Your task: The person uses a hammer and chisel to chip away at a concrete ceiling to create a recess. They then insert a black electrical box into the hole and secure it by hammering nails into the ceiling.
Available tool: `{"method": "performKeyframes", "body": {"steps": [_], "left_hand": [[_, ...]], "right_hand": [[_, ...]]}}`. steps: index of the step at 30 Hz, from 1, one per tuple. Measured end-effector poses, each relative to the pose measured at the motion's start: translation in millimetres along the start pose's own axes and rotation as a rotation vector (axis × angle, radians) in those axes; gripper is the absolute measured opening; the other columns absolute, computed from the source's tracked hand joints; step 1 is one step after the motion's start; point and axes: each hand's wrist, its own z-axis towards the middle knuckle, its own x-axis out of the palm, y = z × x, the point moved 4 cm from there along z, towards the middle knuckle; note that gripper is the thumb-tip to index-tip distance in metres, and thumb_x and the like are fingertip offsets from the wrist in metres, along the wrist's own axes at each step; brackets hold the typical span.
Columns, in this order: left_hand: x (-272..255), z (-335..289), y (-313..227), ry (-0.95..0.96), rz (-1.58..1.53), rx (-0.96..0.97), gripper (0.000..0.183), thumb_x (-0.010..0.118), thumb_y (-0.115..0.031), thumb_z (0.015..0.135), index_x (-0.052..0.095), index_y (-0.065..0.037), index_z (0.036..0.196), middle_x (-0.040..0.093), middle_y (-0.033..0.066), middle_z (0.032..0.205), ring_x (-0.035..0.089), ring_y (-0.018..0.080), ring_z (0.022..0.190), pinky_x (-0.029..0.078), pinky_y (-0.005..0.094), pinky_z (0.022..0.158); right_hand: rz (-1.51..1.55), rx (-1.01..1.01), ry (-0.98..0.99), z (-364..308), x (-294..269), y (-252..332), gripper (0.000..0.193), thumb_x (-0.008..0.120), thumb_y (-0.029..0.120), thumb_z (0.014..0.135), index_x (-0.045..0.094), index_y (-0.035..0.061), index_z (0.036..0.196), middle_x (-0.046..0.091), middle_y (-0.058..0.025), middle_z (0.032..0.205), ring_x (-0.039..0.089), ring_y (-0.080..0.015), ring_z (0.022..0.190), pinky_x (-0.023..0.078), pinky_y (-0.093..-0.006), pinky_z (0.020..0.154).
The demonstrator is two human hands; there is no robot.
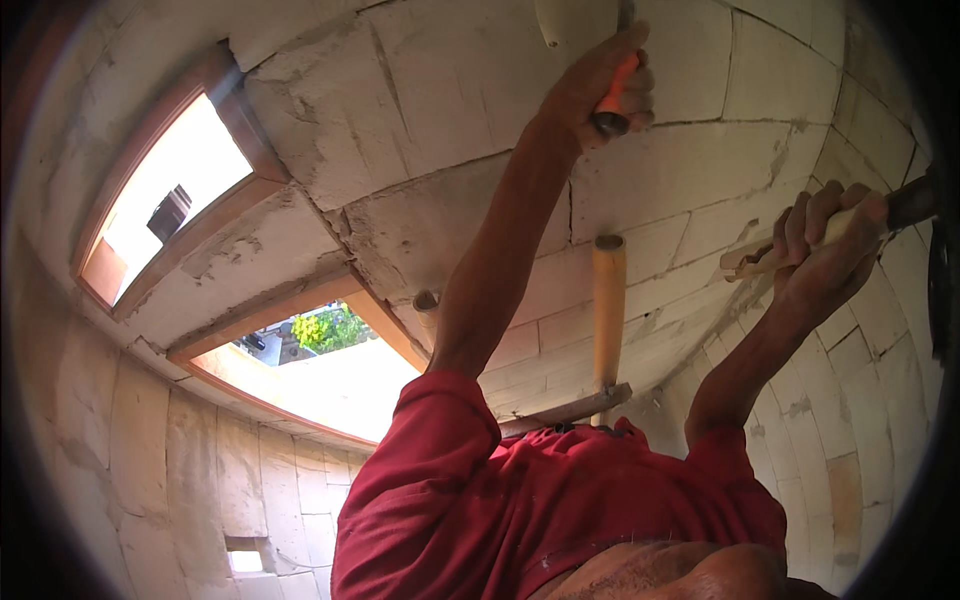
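My left hand (605, 85) is raised in front of a pale block wall and closed round the orange, dark-ended handle of a hand tool (612, 108). A dark metal shank sticks up past my fist to the top edge, so the tool's working tip is out of sight. At the right, my right hand (825, 240) grips the light wooden handle of what looks like a hammer (765, 262). Its dark head (910, 203) points to the right, partly cut off by the picture's rim. The two tools are well apart.
Pale block walls (670, 170) with cracked joints surround me. A wood-framed window (185, 195) and a second framed opening (300, 350) are on the left. A yellowish pipe (608, 310), a shorter one (426, 305) and a wooden piece (600, 400) are beyond my arms.
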Motion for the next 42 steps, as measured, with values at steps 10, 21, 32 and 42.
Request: {"method": "performKeyframes", "body": {"steps": [10,21,32,42], "left_hand": [[47.7,45.9,-30.4,-0.231,-0.475,0.495,0.036,0.05,-0.04,0.107,0.048,-0.014,0.081,0.05,0.0034,0.059,0.052,0.0189,0.05,0.053,0.0327,0.053],[37.0,82.4,-45.1,-0.277,-0.403,0.58,0.036,0.049,-0.047,0.106,0.053,-0.012,0.099,0.052,0.0035,0.064,0.054,0.0163,0.052,0.056,0.0312,0.055],[56.6,77.3,-61.6,-0.315,-0.559,0.618,0.044,0.041,-0.043,0.109,0.055,-0.001,0.102,0.064,0.0108,0.08,0.068,0.0213,0.074,0.064,0.0325,0.072],[69.8,76.1,-52.3,-0.381,-0.632,0.622,0.037,0.051,-0.039,0.106,0.054,-0.003,0.097,0.058,0.0067,0.072,0.072,0.0216,0.081,0.065,0.0334,0.078]], "right_hand": [[0.015,0.102,0.128,0.1,-2.2,-6.1,0.063,0.05,0.068,0.099,0.041,0.0119,0.071,0.036,0.0025,0.052,0.036,-0.0061,0.036,0.03,-0.0243,0.034],[0.026,0.109,0.116,24.2,-13.1,-15.1,0.058,0.046,0.063,0.102,0.044,0.0132,0.072,0.037,0.0029,0.053,0.034,-0.0061,0.037,0.028,-0.0241,0.033],[-0.055,-0.038,0.284,3.3,61.6,-84.5,0.04,0.055,0.047,0.101,0.058,0.0093,0.113,0.054,-0.0018,0.087,0.05,-0.0151,0.076,0.043,-0.0348,0.067],[0.38,0.161,0.442,-4.3,85.2,-61.8,0.04,0.055,0.047,0.104,0.053,0.0083,0.094,0.047,0.0034,0.059,0.046,-0.0082,0.046,0.042,-0.0275,0.044]]}}
